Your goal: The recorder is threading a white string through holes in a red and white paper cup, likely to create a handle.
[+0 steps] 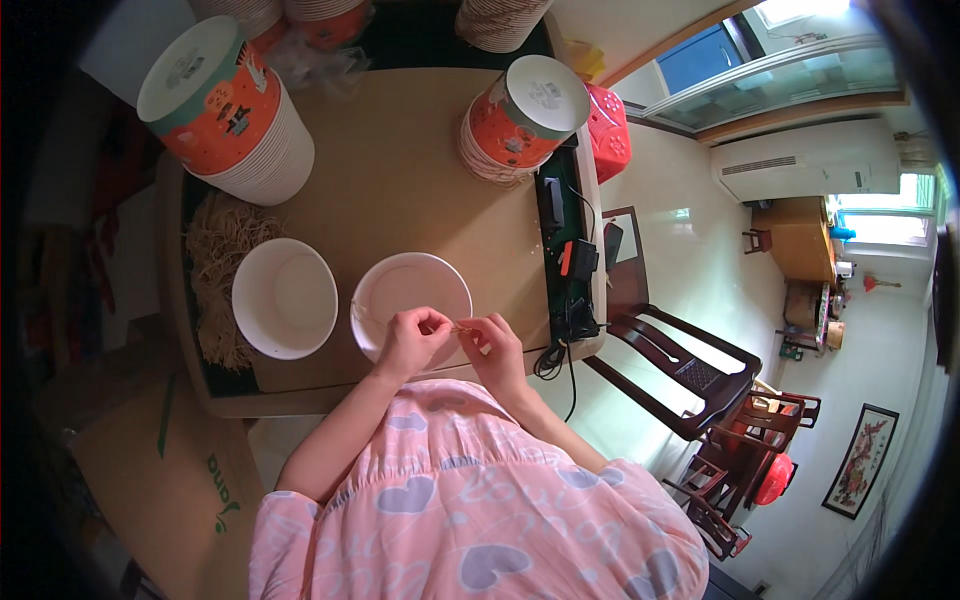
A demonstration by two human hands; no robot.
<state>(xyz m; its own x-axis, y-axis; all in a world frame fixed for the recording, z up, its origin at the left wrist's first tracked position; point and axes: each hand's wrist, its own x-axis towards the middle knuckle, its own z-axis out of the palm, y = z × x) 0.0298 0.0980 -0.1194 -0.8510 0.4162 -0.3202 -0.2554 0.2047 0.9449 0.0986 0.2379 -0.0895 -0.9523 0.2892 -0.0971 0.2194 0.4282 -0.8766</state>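
Both hands met over the near rim of a white paper bowl (412,292). The left hand (412,340) and right hand (492,345) pinched a thin string (462,327) between fingertips, its length running left to right, roughly level.

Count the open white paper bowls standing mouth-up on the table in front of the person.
2. One white bowl stands left of the hands; the other bowl sits just beyond the left hand and right hand. Stacked printed tubs aren't counted.
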